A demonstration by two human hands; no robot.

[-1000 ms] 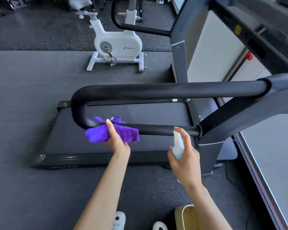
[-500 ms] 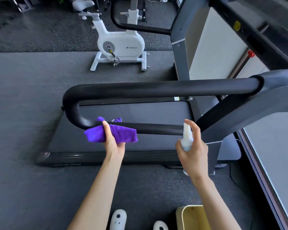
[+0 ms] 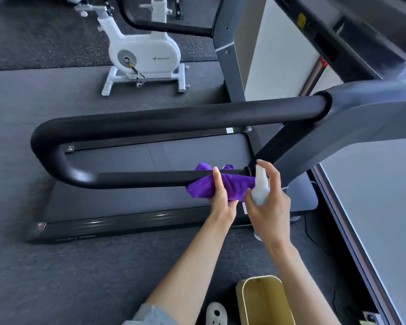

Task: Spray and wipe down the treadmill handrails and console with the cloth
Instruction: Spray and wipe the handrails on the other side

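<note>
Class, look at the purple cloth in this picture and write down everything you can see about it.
The cloth is bright purple with a soft, fuzzy, towel-like surface. It is bunched and folded, wrapped round the lower bar of the black handrail near where the bar joins the grey post. The left hand grips it from below, thumb over the front. Two small corners stick up behind the bar. Its right end lies beside the spray bottle; whether they touch is unclear.

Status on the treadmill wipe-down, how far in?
Early to mid. In hand: left hand holds the purple cloth wrapped on the near handrail's lower bar, at its upright end; right hand holds the spray bottle. Left: upper bar, far handrail, console. No visible wet marks confirm finished areas.
</note>
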